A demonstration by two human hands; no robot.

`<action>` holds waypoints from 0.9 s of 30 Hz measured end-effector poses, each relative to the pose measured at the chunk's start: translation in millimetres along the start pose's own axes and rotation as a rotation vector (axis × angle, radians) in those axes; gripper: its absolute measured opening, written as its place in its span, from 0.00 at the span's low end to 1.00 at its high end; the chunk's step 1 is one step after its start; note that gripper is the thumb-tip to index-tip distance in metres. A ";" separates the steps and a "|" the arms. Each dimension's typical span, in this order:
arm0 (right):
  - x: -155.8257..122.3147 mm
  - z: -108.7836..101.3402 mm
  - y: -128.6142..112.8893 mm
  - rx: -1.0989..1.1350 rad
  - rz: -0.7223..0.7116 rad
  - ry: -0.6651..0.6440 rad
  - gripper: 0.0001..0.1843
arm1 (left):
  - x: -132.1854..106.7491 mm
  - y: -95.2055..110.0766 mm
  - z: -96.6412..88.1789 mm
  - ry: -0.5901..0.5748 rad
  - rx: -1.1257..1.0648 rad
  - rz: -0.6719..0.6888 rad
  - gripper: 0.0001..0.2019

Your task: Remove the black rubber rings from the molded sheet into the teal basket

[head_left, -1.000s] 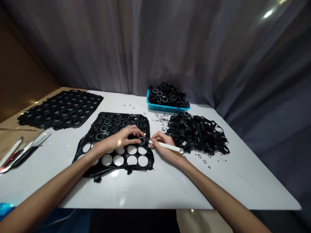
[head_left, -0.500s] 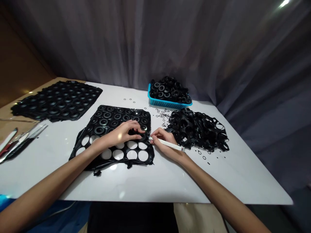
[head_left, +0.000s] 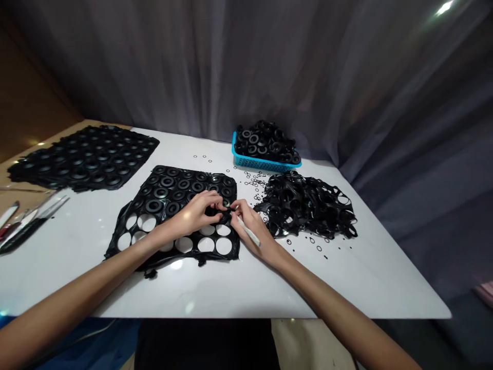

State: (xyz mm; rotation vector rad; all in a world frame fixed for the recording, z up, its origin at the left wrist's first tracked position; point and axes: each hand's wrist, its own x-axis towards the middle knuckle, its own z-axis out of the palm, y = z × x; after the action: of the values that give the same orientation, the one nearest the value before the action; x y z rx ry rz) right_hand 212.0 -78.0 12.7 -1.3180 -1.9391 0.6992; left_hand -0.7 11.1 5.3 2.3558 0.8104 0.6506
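A black rubber sheet (head_left: 195,249) with rows of moulded rings and several round cut-out holes lies in front of me. My left hand (head_left: 194,213) reaches over its right part, thumb and forefinger pinched on a black rubber ring at the right edge; the fingers partly hide that ring. Close against those fingertips, my right hand (head_left: 254,221) is closed round a slim white pen-shaped tool (head_left: 249,232). The tool slants with its rear end towards me, and its tip is hidden among the fingers, so its exact kind is unclear.
A second ringed sheet (head_left: 87,159) lies at the far left, with several hand tools (head_left: 29,226) nearer me. A blue basket (head_left: 265,163) heaped with rubber rings stands at the back. Holed scrap rubber (head_left: 311,205) is piled at right, thin small rings (head_left: 252,180) scattered around it.
My right hand has moved slightly up and left, closer to the left fingertips, and the white tool is now tilted more steeply. My left hand stays at the same ring. The view has shifted slightly.
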 end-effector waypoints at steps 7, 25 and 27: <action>13.0 6.2 19.2 -0.298 -0.005 0.139 0.02 | -1.3 -5.2 4.9 -0.014 0.024 0.025 0.04; 9.8 10.9 23.6 -0.164 -0.081 0.156 0.06 | -24.1 -18.8 18.1 0.031 0.354 0.358 0.23; 11.9 12.6 25.4 -0.160 -0.051 0.183 0.04 | -21.4 -27.5 19.7 0.068 0.336 0.410 0.22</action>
State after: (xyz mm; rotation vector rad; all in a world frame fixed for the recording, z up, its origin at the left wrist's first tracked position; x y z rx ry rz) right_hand 213.7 -58.8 -11.3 -1.3722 -1.9030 0.3906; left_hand -14.8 8.3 -32.1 2.8574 0.4928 0.8152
